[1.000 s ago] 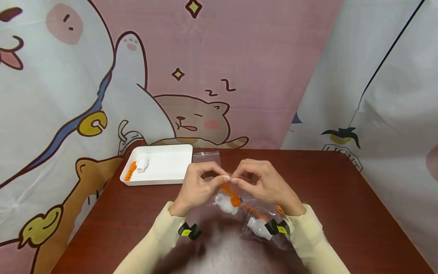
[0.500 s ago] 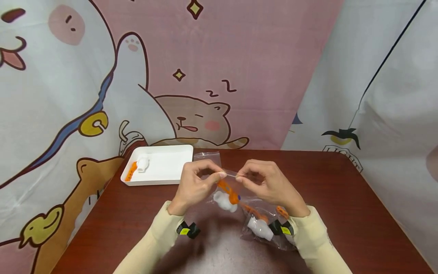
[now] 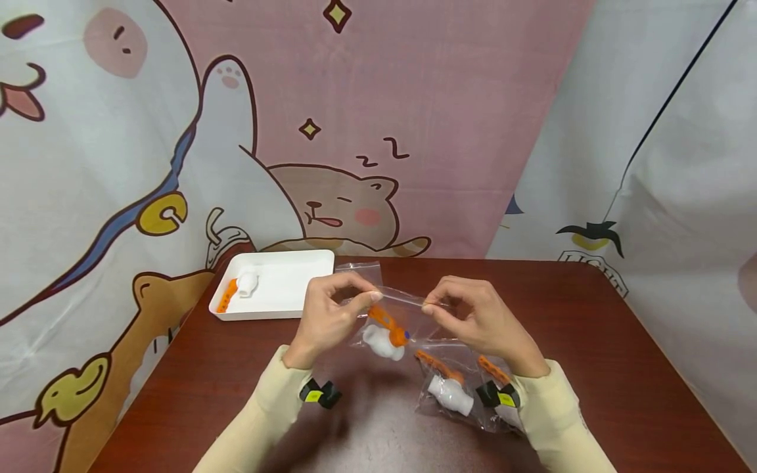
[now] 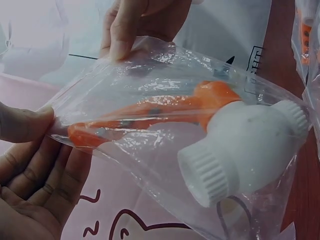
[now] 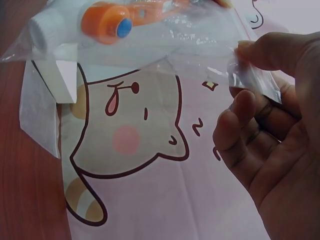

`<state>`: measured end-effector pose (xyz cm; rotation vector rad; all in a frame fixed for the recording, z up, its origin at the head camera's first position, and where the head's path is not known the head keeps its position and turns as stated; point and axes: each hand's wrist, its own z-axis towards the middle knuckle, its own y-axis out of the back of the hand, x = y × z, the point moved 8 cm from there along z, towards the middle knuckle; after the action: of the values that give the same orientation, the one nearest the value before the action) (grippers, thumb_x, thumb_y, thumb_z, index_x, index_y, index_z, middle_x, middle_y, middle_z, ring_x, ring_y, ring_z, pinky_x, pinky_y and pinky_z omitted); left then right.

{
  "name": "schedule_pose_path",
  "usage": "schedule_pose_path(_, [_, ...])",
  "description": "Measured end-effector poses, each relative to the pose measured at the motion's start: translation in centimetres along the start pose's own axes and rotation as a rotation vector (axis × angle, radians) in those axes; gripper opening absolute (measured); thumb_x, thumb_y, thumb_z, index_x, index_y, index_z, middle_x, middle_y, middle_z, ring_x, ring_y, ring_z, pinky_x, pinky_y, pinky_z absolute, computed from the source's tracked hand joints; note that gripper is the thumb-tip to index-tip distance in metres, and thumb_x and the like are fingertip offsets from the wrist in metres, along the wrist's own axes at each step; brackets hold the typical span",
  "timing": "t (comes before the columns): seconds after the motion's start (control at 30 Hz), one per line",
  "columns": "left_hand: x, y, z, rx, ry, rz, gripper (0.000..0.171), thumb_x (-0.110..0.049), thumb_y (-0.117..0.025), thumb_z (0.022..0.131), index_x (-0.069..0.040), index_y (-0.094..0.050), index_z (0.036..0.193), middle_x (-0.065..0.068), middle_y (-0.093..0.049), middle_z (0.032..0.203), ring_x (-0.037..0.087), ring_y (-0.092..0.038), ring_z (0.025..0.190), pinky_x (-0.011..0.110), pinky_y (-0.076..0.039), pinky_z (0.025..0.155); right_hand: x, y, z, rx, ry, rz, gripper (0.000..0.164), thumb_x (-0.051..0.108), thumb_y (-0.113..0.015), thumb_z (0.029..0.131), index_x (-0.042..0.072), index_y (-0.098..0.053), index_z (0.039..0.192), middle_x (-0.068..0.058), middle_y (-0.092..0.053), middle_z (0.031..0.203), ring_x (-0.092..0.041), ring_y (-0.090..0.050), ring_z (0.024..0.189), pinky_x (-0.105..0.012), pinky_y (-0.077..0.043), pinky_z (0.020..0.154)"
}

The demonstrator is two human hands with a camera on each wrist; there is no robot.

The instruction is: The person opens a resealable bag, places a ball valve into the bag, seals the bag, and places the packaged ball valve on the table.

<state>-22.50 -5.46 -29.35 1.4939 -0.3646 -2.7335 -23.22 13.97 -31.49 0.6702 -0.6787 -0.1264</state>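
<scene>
Between both hands hangs a clear zip bag (image 3: 408,303), its top edge stretched across. Inside is a white plastic ball valve (image 4: 250,145) with ribbed ends, an orange lever handle (image 4: 150,112) and a blue cap (image 5: 124,28). My left hand (image 3: 332,316) pinches the left end of the bag's top edge between thumb and index finger. At the other end, my right hand (image 3: 481,320) pinches the same edge with thumb and fingertips. The valve hangs nearer the left hand, tilted, above the table.
A white tray (image 3: 290,284) at the back left holds a white valve (image 3: 247,284) with an orange handle (image 3: 227,295). Behind the left hand lies another clear bag (image 3: 363,269). More bagged valves (image 3: 451,395) lie on the brown table (image 3: 591,368) by the right wrist.
The hands have drawn apart along the bag's top edge, left hand to the left and right hand to the right. The bagged valve has shifted slightly left with the left hand.
</scene>
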Motion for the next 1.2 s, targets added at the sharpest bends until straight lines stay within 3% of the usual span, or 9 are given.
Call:
schedule_pose_path(0.17, [0.0,0.3,0.0,-0.008,0.013,-0.014,0.005,0.001,-0.07,0.08,0.006,-0.069,0.08,0.016,-0.067,0.076,0.028,-0.06,0.067,0.033,-0.056,0.065,-0.3,0.4,-0.4,-0.003,-0.011,-0.003,0.012,0.016,-0.068,0.086,0.026,-0.065,0.091,0.014,-0.054,0.077,-0.004,-0.049,0.063,-0.018,-0.04,0.046])
schedule_pose_path(0.4, [0.1,0.6,0.1,-0.026,0.016,-0.031,0.005,0.003,-0.07,0.08,0.008,-0.068,0.079,0.02,-0.066,0.077,0.034,-0.061,0.065,0.033,-0.056,0.064,-0.9,0.8,-0.9,-0.006,-0.031,-0.035,0.018,0.016,-0.069,0.086,0.032,-0.063,0.091,0.015,-0.053,0.075,-0.004,-0.048,0.062,-0.019,-0.04,0.046])
schedule_pose_path(0.63, [0.2,0.8,0.1,-0.031,0.025,-0.027,0.005,0.002,-0.07,0.08,0.007,-0.068,0.079,0.018,-0.067,0.077,0.034,-0.062,0.064,0.033,-0.056,0.063,-1.2,1.0,-1.1,-0.003,-0.06,-0.046,0.014,0.02,-0.069,0.086,0.033,-0.063,0.089,0.015,-0.051,0.073,-0.004,-0.047,0.059,-0.021,-0.04,0.044])
schedule_pose_path(0.83, [0.3,0.9,0.0,-0.034,0.022,-0.022,0.004,0.002,-0.07,0.08,0.006,-0.069,0.08,0.018,-0.067,0.077,0.036,-0.062,0.064,0.034,-0.056,0.062,-1.4,1.0,-1.3,-0.002,-0.086,-0.051,0.01,0.021,-0.07,0.085,0.029,-0.064,0.086,0.015,-0.051,0.073,-0.004,-0.047,0.058,-0.019,-0.04,0.045])
schedule_pose_path(1.03, [0.6,0.8,0.0,-0.038,0.035,-0.028,0.005,0.002,-0.07,0.08,0.007,-0.069,0.08,0.019,-0.067,0.078,0.038,-0.062,0.065,0.038,-0.056,0.062,-1.5,1.0,-1.1,-0.01,-0.059,-0.062,0.01,0.021,-0.07,0.085,0.029,-0.065,0.085,0.015,-0.053,0.074,-0.004,-0.047,0.059,-0.018,-0.04,0.046])
schedule_pose_path(1.2, [1.1,0.5,0.1,-0.015,0.053,-0.034,0.007,0.0,-0.07,0.081,0.007,-0.068,0.081,0.018,-0.067,0.079,0.039,-0.061,0.064,0.038,-0.055,0.061,-1.7,1.0,-1.0,-0.036,-0.046,0.004,0.012,0.013,-0.071,0.083,0.023,-0.066,0.086,0.012,-0.054,0.073,-0.006,-0.047,0.056,-0.019,-0.04,0.045])
